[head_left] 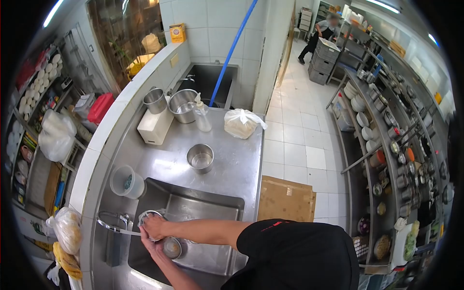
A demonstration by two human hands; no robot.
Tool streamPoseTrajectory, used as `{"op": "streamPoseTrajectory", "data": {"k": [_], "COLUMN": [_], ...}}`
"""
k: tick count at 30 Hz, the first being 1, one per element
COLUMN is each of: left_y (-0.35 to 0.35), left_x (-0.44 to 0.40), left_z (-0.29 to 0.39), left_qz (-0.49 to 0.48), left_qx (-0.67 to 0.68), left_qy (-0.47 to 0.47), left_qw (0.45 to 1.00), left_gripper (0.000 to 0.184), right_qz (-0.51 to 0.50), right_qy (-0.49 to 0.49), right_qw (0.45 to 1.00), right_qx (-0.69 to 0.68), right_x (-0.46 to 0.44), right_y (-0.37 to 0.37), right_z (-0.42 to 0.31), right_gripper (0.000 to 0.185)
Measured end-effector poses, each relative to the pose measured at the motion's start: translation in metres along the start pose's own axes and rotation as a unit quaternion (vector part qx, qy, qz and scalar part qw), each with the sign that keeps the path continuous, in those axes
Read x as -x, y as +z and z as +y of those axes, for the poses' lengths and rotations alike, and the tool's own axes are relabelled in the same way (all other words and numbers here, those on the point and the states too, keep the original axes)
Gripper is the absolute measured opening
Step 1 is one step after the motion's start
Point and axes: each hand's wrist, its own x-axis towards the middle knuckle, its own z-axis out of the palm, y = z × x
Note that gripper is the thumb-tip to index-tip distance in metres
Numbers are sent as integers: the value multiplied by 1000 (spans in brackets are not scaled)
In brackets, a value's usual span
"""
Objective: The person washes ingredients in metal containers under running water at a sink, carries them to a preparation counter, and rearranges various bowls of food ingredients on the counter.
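Note:
Under the curved faucet [107, 223], both hands are together over the left side of the steel sink [217, 200]. A small metal cup [146, 214] is between them, mostly covered by fingers. My right hand [154, 226] reaches in from above with its fingers closed at the cup's opening. From below, my left hand [152, 245] wraps the cup's side; its fingertips are hidden. A second round metal cup [172, 248] lies in the sink close beside my left wrist. Whether a cloth or sponge is in my right hand cannot be made out.
On the steel counter stand a white plastic tub [127, 181], a metal pot [200, 158], a pump bottle [202, 116], a tied plastic bag [241, 123] and a larger pot [182, 107]. A blue pole [233, 50] leans in the back sink. A person [325, 36] stands far off.

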Motion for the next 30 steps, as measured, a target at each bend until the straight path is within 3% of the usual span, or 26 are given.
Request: {"op": "streamPoseTrajectory", "data": {"k": [8, 11, 13, 15, 17, 22, 24, 30], "left_y": [-8, -21, -25, -18, -11, -10, -12, 4], "left_x": [4, -4, -5, -7, -4, 0, -2, -2], "left_z": [-20, -20, -18, -18, -18, -12, 0, 13], "left_qz": [107, 106, 97, 164, 170, 178, 143, 102], "left_qx": [24, -18, -34, 4, -3, -22, -37, -37], "left_qy": [-5, 3, 10, -22, -31, -81, -74, -33], "left_qw": [994, 994, 995, 986, 985, 980, 986, 994], "left_gripper": [58, 57, 58, 63, 64, 69, 69, 68], "right_qz": [21, 3, -120, -85, -92, -125, 4, 46], "right_qy": [25, 55, 43, 39, 81, 11, -14, 9], "right_qw": [999, 998, 992, 995, 992, 992, 998, 999], "right_qx": [21, 31, -3, 23, -14, 22, 57, 0], "right_x": [18, 8, 3, 2, -4, 4, 6, -4], "right_y": [10, 14, -8, -9, -5, -16, -13, -22], "right_z": [3, 3, 2, 1, 5, 9, 4, -5], "right_gripper": [32, 29, 26, 25, 28, 27, 27, 30]}}
